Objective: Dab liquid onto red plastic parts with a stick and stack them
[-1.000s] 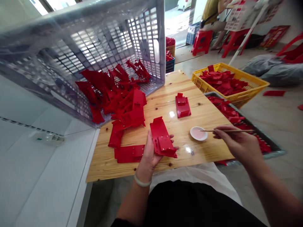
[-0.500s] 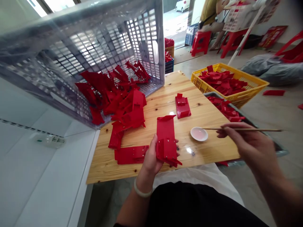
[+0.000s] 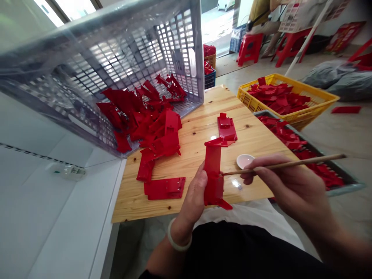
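Note:
My left hand (image 3: 193, 195) is closed round a red plastic part (image 3: 212, 166), which stands tilted on its side above the table's front edge. Pinched in my right hand (image 3: 286, 186) is a thin wooden brush (image 3: 305, 161), its tip at the right side of the held part. Partly behind my right fingers sits a small white dish (image 3: 244, 159) with pale pink liquid. Another red part (image 3: 227, 128) lies just beyond the held one. To the left, a flat red piece (image 3: 164, 188) rests on the wooden table (image 3: 197, 116).
A grey crate (image 3: 116, 58) on its side spills red parts (image 3: 157, 128) onto the table's left. Right of the table are a yellow basket (image 3: 316, 106) and a grey-green bin (image 3: 347, 188) with red parts. A person (image 3: 261, 15) sits behind, near red stools (image 3: 250, 48).
My right hand has brought the brush from the dish leftward to the held part. My left hand has turned that part onto its side and moved it slightly right.

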`<state>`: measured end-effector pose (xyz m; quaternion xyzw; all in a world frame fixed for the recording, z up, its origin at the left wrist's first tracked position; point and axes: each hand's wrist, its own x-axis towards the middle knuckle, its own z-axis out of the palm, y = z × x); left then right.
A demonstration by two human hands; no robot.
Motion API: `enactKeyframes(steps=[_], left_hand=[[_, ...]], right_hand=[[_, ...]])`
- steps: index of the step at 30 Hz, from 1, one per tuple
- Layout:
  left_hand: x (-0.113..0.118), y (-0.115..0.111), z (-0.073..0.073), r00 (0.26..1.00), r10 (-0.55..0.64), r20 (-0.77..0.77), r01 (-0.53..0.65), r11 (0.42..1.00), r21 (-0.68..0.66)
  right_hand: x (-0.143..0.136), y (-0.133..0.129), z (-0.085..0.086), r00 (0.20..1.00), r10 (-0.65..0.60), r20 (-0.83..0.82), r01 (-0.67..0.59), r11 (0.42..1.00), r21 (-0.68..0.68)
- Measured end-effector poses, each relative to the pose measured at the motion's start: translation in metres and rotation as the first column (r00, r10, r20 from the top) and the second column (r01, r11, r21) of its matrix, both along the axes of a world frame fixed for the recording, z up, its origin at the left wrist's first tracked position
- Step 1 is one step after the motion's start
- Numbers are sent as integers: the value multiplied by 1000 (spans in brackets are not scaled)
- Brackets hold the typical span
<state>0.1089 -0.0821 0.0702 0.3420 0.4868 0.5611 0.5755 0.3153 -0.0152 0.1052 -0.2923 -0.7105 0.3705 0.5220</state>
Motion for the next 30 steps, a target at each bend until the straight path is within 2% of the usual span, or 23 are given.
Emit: enactKeyframes(steps=[3, 12, 15, 20, 26, 30], left_hand=[[1, 1, 2, 999, -11, -45, 12, 1000, 3], [6, 1, -2, 1000, 8, -1, -8, 1000, 14], [6, 4, -4, 992, -3, 128, 6, 1000, -23], [3, 9, -8, 922, -79, 378, 126, 987, -100], [-1, 12, -3, 871, -152, 467, 207, 976, -68], [-2, 13, 0, 853, -180, 489, 236, 970, -54]], right_hand=[[-1, 0, -1, 999, 14, 41, -15, 1000, 20], [0, 3, -7, 998, -5, 62, 5, 1000, -6], [-1, 4, -8, 999, -19, -32, 16, 997, -75], [-6, 2, -8, 989, -9, -145, -15, 985, -170], [-7, -1, -5, 987, -68, -146, 27, 964, -264], [-5, 1, -9, 985, -31, -170, -9, 973, -230]])
